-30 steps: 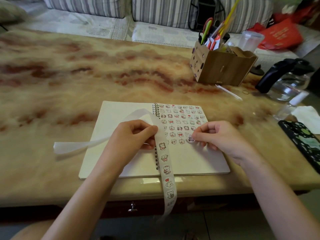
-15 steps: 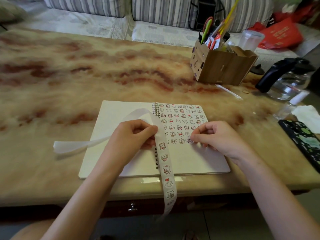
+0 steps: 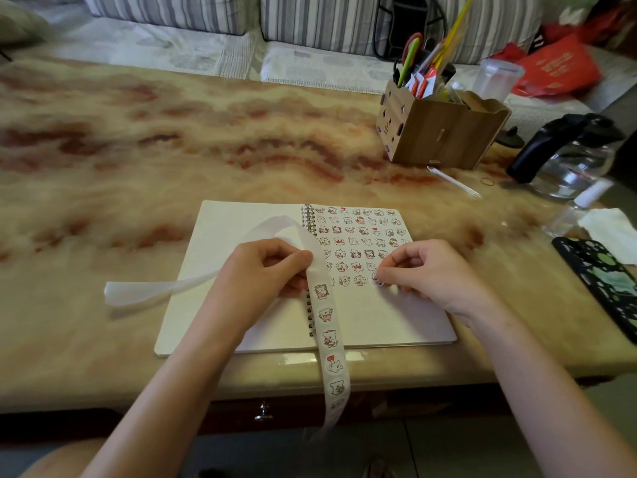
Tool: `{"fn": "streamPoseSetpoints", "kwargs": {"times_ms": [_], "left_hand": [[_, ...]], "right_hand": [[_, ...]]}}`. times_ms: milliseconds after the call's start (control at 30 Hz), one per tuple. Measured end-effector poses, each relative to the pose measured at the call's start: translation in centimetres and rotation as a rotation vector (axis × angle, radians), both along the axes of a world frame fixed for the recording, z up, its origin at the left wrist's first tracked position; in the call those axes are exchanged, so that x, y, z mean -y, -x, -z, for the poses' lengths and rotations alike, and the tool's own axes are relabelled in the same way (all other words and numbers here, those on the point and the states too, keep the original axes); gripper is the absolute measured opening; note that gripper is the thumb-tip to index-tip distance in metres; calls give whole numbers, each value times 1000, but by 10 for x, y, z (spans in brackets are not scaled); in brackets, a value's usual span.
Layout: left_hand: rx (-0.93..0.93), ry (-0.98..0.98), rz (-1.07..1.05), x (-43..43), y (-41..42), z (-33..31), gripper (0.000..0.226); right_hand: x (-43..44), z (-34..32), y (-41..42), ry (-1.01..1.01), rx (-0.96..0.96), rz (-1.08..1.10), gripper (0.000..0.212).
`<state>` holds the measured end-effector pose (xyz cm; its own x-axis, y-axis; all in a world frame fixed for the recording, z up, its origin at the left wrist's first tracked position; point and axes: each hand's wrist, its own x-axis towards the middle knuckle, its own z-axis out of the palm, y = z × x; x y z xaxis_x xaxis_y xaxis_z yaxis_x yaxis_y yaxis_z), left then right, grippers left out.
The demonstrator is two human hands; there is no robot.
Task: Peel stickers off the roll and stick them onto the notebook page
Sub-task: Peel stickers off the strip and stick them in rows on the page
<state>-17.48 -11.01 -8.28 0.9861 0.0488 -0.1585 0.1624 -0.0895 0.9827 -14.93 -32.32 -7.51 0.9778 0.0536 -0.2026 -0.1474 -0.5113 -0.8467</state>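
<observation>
Barely shifted since a second ago, head view: right hand (image 3: 437,274), fingertips pinching one sticker (image 3: 377,280) down at the 3 o'clock end of the notebook page's (image 3: 396,315) last row; left hand (image 3: 262,274) at 9 o'clock, pinching the light, limp sticker strip (image 3: 327,326), probably best held by its backing edge.

Both bare forearms reached forward over the desk edge, the left hand (image 3: 262,274) curled with its thumb pinching the sticker strip (image 3: 325,315), the right hand (image 3: 434,270) knuckles up, its curled fingertips (image 3: 392,278) pinching one sticker (image 3: 377,280).
</observation>
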Motion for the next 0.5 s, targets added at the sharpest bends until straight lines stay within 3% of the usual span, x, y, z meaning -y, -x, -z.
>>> {"fn": "streamPoseSetpoints", "kwargs": {"times_ms": [500], "left_hand": [[-7, -1, 3, 0, 1, -1, 14]], "right_hand": [[-3, 16, -2, 112, 131, 38, 12]]}}
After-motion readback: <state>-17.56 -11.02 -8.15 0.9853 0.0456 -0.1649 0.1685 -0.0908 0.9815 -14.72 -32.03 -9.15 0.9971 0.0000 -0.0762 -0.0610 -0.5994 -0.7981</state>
